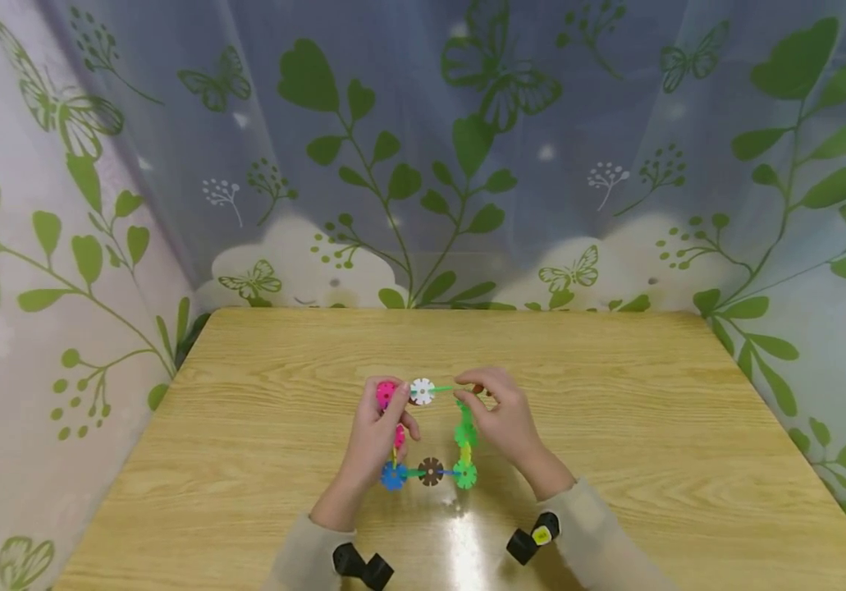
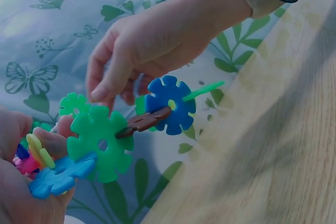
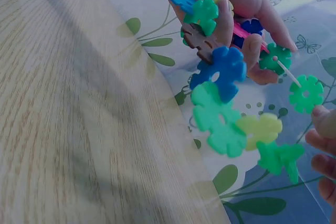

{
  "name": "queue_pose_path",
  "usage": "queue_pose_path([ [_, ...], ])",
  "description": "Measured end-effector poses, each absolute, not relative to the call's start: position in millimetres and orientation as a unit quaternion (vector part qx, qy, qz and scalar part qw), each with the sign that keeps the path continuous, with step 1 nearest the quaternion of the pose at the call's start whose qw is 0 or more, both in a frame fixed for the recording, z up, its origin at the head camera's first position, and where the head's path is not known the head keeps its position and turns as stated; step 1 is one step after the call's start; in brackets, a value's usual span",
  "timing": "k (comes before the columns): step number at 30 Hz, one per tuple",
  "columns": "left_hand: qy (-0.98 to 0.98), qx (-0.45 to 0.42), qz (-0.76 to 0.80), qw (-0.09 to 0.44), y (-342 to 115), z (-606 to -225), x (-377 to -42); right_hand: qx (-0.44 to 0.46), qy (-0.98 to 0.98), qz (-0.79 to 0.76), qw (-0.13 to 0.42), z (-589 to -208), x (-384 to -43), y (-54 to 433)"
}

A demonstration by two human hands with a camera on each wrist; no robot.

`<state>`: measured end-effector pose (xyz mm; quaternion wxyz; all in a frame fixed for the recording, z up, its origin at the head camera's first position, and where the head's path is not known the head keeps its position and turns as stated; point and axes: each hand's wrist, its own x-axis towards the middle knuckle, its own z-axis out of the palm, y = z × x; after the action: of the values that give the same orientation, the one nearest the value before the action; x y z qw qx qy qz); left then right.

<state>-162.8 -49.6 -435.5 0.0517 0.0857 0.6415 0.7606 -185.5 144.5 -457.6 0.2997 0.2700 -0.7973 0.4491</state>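
Plastic snowflake discs, slotted edge to edge, form a roughly square chain between the hands in the head view. My left hand (image 1: 372,435) grips its upper left corner, around a pink disc (image 1: 386,394). A white disc (image 1: 423,391) runs from there to a thin edge-on green disc (image 1: 443,388), which the fingertips of my right hand (image 1: 504,414) pinch. In the right wrist view, that green disc (image 3: 306,94) is apart from the green pieces (image 3: 281,158) at the chain's other end. Along the bottom sit a blue disc (image 1: 394,475), a brown disc (image 1: 431,471) and a green disc (image 1: 465,474).
A wood-grain table (image 1: 245,394) lies beneath the hands. Behind it hangs a curtain (image 1: 423,164) printed with leaves and butterflies. Black cameras (image 1: 363,568) are strapped to both wrists, over beige sleeves (image 1: 607,533).
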Motion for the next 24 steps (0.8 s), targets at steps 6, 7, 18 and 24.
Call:
queue_pose_path([
  [6, 0.634, 0.078, 0.768, 0.045, -51.2, -426.9, -159.3, 0.218, -0.784, 0.514, 0.272, -441.8, -170.5, 145.0],
  [7, 0.633, 0.074, 0.769, 0.046, -51.5, -427.2, -159.6, 0.202, -0.785, 0.524, 0.263, -439.7, -167.9, 144.8],
  [18, 0.606, 0.066, 0.792, 0.033, -53.0, -449.8, -172.4, 0.049, -0.725, 0.683, 0.075, -465.9, -164.1, 138.9],
  [24, 0.596, 0.076, 0.799, 0.011, -50.9, -454.8, -174.2, 0.011, -0.664, 0.748, 0.016, -479.0, -164.4, 133.5],
])
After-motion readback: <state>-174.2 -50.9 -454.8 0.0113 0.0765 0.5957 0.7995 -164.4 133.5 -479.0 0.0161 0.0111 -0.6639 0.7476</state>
